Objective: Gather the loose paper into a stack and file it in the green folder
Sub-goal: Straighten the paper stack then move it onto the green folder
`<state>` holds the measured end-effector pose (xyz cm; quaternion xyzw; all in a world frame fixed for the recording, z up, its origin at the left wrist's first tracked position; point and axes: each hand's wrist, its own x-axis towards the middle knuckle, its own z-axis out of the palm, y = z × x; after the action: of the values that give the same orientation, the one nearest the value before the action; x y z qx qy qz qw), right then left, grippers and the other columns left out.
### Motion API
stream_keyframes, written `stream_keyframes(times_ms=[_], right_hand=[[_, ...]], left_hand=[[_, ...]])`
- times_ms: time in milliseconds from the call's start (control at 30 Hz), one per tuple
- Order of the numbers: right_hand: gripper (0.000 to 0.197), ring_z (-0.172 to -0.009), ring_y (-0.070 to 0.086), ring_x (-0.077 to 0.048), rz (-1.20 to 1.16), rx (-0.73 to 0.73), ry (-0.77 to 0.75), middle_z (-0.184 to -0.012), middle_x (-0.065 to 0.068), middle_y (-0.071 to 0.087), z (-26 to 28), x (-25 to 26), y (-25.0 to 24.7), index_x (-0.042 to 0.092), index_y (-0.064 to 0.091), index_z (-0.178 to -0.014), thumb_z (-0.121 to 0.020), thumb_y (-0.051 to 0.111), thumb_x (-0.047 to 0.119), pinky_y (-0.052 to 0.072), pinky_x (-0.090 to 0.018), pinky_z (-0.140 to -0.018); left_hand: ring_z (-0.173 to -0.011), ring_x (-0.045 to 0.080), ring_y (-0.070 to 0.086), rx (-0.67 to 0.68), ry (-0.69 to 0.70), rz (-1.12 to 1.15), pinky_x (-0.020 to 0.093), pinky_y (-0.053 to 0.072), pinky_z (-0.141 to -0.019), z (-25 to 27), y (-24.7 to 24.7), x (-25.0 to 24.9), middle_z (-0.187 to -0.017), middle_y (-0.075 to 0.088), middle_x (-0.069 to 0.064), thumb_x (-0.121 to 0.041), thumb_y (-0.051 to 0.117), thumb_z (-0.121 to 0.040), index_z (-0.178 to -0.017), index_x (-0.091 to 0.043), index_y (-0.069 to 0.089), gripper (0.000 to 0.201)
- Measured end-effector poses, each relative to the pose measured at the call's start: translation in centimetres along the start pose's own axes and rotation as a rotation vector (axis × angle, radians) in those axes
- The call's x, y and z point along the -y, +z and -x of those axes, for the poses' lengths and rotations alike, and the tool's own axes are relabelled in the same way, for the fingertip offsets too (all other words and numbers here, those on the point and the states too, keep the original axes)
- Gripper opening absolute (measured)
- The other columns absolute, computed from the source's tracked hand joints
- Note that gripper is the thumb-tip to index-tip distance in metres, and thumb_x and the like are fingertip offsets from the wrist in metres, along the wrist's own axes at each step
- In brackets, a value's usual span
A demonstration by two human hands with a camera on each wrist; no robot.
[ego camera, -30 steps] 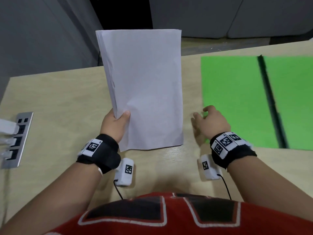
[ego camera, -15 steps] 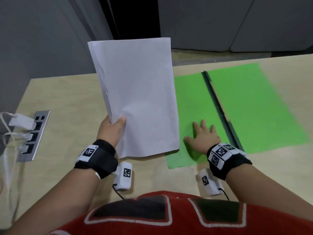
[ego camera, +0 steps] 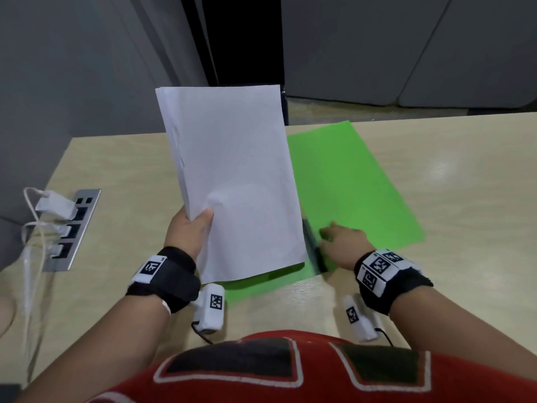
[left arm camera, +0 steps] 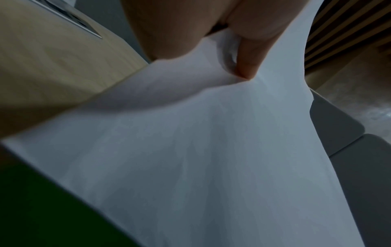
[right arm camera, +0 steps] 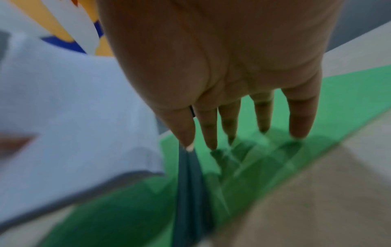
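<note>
Light wood desk (ego camera: 122, 175) with grey cabinet panels behind it, plus a power strip (ego camera: 72, 228) with white chargers plugged in at the left edge of the head view.

The paper stack (ego camera: 232, 181) is already gathered and sits mid-frame, held upright off the desk by the left hand (ego camera: 189, 231), thumb on the front face and the other fingers behind, pinching near the lower left corner. The left wrist view shows the sheets buckling right where the thumb digs in, so it's thin, floppy stuff: light, no stiffness of its own, and the sheets could fan or slide if the pinch loosens. I'd guess a hold lower on the long edge, or a second hand under the bottom, keeps it square.

The green folder (ego camera: 348, 181) lies open flat on the desk, right of centre, its left half mostly hidden behind the paper. The right hand (ego camera: 343, 245) is spread flat on it, fingertips (right arm camera: 298, 133) pressing down just beside the dark spine (ego camera: 315, 254). It looks like smooth plastic, so probably slippery on the desk.
</note>
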<state>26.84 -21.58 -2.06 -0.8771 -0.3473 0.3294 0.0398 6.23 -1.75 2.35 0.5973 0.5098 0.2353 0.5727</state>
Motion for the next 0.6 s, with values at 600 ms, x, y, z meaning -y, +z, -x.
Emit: stream_keyframes(times_ms=[600], right_hand=[[0.041, -0.090, 0.072, -0.025, -1.001, -0.098, -0.059, -0.105, -0.003, 0.074, 0.0, 0.1, -1.5, 0.026, 0.062, -0.107, -0.068, 0.070, 0.034, 0.057, -0.048, -0.086]], left_hand=[[-0.113, 0.027, 0.062, 0.317, -0.026, -0.138, 0.047, 0.045, -0.103, -0.5, 4.4, -0.6, -0.122, 0.065, 0.006, -0.017, 0.064, -0.077, -0.115, -0.025, 0.054, 0.040]])
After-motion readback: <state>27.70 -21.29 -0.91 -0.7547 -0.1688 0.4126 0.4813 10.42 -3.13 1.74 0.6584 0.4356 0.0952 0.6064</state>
